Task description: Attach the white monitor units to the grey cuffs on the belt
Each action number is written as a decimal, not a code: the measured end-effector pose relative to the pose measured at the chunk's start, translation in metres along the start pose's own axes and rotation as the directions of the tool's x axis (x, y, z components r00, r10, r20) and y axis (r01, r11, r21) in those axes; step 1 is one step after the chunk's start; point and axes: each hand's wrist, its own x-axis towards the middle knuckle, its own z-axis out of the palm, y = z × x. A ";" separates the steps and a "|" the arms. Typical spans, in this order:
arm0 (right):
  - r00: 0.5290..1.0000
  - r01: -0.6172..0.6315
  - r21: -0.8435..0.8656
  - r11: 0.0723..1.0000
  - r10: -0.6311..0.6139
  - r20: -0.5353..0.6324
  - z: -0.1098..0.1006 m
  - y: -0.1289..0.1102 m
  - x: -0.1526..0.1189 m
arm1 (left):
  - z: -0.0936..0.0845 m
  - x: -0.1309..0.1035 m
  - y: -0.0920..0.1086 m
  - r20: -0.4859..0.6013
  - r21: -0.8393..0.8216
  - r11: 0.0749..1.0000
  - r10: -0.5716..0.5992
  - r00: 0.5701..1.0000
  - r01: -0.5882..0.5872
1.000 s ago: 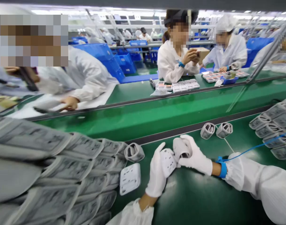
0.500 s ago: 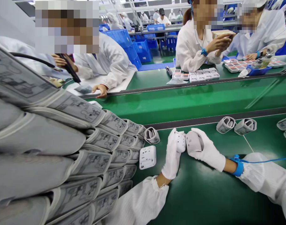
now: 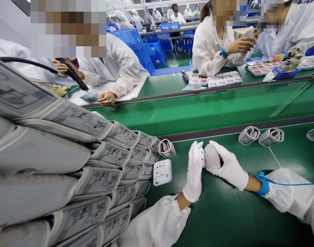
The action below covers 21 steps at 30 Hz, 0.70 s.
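Over the green table, my gloved left hand [image 3: 194, 175] is closed round a white plastic device housing [image 3: 199, 157], its slotted face turned to the right. My gloved right hand [image 3: 230, 164] grips a rolled grey blood pressure cuff [image 3: 212, 157]. The cuff's end meets the slotted face of the housing; whether the two are joined I cannot tell. Left of my left hand, a second white housing [image 3: 162, 172] lies flat with its slots up. Behind it stands another rolled cuff [image 3: 166, 148].
Stacked grey printed cuffs [image 3: 100, 178] rise high along the left. Two rolled cuffs [image 3: 248, 135] stand at the back right. A green divider [image 3: 172, 118] separates my table from co-workers [image 3: 210, 48]. A blue wrist cord [image 3: 290, 184] trails right from my right wrist.
My left hand has turned the white housing, so its slotted face now points toward the cuff. The housing and the cuff have come together. My right hand has barely moved.
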 end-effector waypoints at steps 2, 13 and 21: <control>1.000 0.026 -0.010 1.000 -0.026 -0.005 0.000 0.000 0.000 | -0.002 -0.001 0.002 0.019 0.062 0.998 0.013 1.000 -0.014; 0.996 0.082 0.067 0.994 -0.083 0.019 -0.004 0.011 -0.005 | -0.008 -0.006 -0.005 0.330 0.347 0.923 0.048 0.943 -0.169; 0.998 0.039 -0.018 0.999 -0.038 0.041 -0.005 0.005 -0.003 | -0.019 0.002 -0.012 0.276 0.420 0.908 -0.112 0.955 -0.014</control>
